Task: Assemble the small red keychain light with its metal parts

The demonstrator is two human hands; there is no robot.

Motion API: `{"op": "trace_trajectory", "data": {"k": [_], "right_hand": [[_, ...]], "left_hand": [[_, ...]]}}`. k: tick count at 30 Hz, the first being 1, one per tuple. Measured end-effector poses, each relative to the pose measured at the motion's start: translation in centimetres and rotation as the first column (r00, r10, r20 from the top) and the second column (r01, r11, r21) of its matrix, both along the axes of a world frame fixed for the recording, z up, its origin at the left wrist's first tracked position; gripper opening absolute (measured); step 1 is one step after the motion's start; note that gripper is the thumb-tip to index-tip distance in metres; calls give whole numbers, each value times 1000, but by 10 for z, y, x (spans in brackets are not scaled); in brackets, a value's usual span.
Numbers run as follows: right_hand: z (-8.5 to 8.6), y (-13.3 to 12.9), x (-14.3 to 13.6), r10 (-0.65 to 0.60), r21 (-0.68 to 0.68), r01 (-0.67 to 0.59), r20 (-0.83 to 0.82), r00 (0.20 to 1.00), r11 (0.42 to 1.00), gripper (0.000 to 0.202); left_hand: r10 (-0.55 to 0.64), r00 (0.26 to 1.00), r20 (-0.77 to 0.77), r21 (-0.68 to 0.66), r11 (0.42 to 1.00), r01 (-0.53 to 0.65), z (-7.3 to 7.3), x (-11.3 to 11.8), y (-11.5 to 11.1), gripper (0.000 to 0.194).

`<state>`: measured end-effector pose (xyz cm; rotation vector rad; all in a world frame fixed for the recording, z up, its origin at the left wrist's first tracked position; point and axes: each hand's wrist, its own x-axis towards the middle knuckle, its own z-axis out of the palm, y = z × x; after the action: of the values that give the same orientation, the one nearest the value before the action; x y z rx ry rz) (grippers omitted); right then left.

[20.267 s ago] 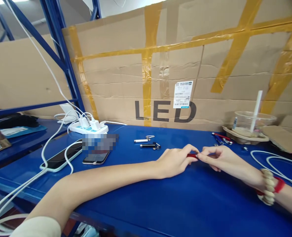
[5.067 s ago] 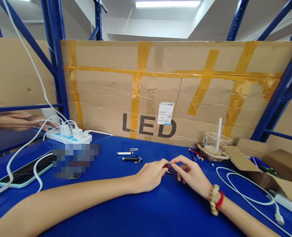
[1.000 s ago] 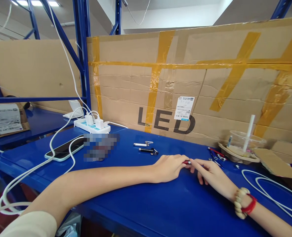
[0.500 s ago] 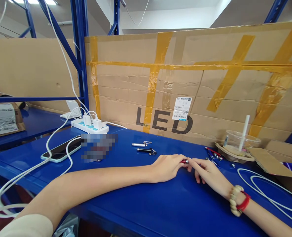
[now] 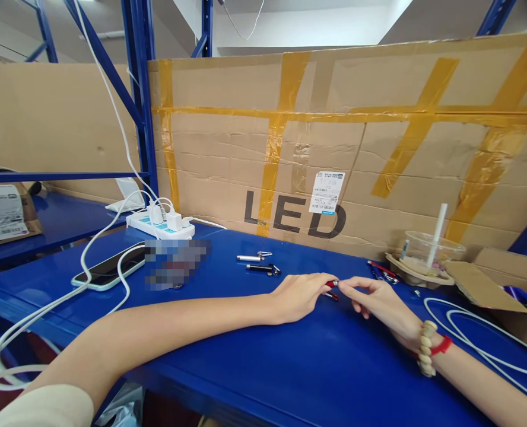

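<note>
In the middle of the blue table, my left hand (image 5: 297,298) is closed on a small red cylinder (image 5: 332,284) with a silver end. Fingertips of my right hand (image 5: 372,298) are pressed together at that silver end; whether they grip a part of it is too small to tell. Another small red piece (image 5: 332,296) shows just under the left fingertips. Beyond my left hand lie a silver cylinder (image 5: 248,258) and a black one (image 5: 259,268), each with a metal clip at its right end.
Behind the blue table (image 5: 245,367) stands a large cardboard sheet (image 5: 228,154). At left are a phone (image 5: 112,270), a power strip (image 5: 161,226) and white cables. At right sit red and blue cylinders (image 5: 381,272), a plastic cup (image 5: 432,252), an open carton (image 5: 508,267) and a coiled cable (image 5: 463,323).
My right hand has drawn slightly back from my left, and its lower fingers have curled in. More of the red cylinder and a second red piece now show between the hands.
</note>
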<state>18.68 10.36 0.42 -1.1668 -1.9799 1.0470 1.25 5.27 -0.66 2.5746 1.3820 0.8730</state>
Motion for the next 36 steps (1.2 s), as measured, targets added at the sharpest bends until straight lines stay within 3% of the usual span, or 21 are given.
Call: {"op": "trace_trajectory", "data": {"k": [7, 11, 14, 17, 22, 28, 36], "right_hand": [[0, -5, -2, 35, -67, -40, -73, 997, 997, 38], [-2, 1, 0, 15, 94, -3, -136, 991, 996, 40], [-4, 5, 4, 125, 269, -84, -139, 982, 959, 36], [-4, 7, 8, 222, 354, -164, -130, 966, 921, 27], [0, 8, 11, 288, 352, -245, -73, 955, 903, 27], [-1, 3, 9, 254, 286, -214, -113, 961, 934, 31], [-7, 5, 8, 210, 299, -181, -68, 975, 937, 26]], "left_hand": [[-13, 1000, -1, 13, 1000, 13, -1, 1, 3, 28], [31, 1000, -2, -34, 999, -31, 2, 1, 3, 26], [20, 1000, 0, -58, 998, -20, 4, 1, 3, 23], [-21, 1000, -4, -82, 996, 20, 4, 1, 3, 21], [-76, 995, -57, -135, 989, 68, 3, -1, 6, 22], [-78, 997, -7, -202, 977, 74, 1, -2, 8, 16], [-78, 997, 18, -169, 982, 80, -1, -2, 8, 13]]}}
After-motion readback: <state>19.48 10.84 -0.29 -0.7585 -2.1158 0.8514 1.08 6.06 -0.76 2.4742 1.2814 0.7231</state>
